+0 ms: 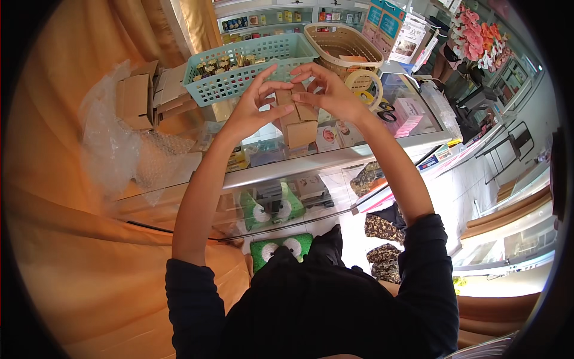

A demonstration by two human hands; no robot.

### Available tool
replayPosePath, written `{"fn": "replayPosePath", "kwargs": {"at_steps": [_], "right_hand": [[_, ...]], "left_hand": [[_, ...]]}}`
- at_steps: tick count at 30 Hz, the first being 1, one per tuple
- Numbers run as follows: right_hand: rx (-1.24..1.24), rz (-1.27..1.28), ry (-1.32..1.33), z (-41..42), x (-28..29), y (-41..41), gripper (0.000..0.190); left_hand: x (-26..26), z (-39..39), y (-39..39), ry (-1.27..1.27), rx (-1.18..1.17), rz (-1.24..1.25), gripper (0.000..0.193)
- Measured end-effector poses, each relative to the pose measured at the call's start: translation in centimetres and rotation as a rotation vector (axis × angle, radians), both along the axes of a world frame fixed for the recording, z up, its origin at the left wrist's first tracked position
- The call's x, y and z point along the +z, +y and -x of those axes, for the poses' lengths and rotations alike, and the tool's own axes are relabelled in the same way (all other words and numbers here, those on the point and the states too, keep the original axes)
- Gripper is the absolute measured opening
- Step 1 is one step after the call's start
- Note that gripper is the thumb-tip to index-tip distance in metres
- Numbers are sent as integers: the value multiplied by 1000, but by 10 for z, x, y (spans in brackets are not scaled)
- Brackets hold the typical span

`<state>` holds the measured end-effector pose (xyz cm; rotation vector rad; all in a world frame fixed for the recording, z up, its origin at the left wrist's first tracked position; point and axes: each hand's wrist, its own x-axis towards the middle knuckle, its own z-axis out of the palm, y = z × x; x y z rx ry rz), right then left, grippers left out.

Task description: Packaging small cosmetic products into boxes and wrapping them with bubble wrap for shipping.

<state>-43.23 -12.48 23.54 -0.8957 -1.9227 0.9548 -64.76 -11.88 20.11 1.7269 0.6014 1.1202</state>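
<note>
A small brown cardboard box [302, 133] rests on the glass display counter [251, 172], with a seam along its top. At its left side is my left hand [255, 103], its thumb pressed on the top and its fingers curved round the far end. From the right, my right hand [335, 95] grips the same box, thumb on the top near the seam and index finger at the far edge. The far end of the box is partly hidden by my fingers. Behind it stands a mint plastic basket [224, 89] with several small gold-capped bottles [222, 65].
Opened cardboard boxes [134, 101] and bubble wrap [161, 152] lie at the left. A tan basket [345, 42] stands behind. A tape roll [379, 89], black-handled scissors [386, 112] and pink boxes [409, 114] are to the right. An orange curtain [58, 179] hangs at the left.
</note>
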Motion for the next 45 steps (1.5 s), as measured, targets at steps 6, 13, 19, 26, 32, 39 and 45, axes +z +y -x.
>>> {"fn": "replayPosePath", "kwargs": {"at_steps": [6, 13, 19, 26, 32, 39, 45], "right_hand": [[-69, 26, 33, -10, 8, 8, 30], [61, 339, 37, -9, 22, -5, 20], [28, 337, -59, -2, 29, -11, 21], [-27, 295, -118, -5, 22, -8, 25], [-55, 213, -95, -5, 8, -2, 28], [-206, -2, -152, 9, 6, -12, 30], [-331, -47, -263, 20, 10, -21, 28]], "left_hand": [[0, 2, 0, 50, 8, -26, 91], [2, 2, -2, 123, 71, -39, 91], [-3, -2, 4, 112, 61, -63, 91], [1, -6, 1, 104, 59, -56, 90], [6, -6, -2, 154, 79, -46, 82], [2, -4, 2, 122, 61, -53, 88], [3, -3, -1, 123, 61, -32, 87]]}}
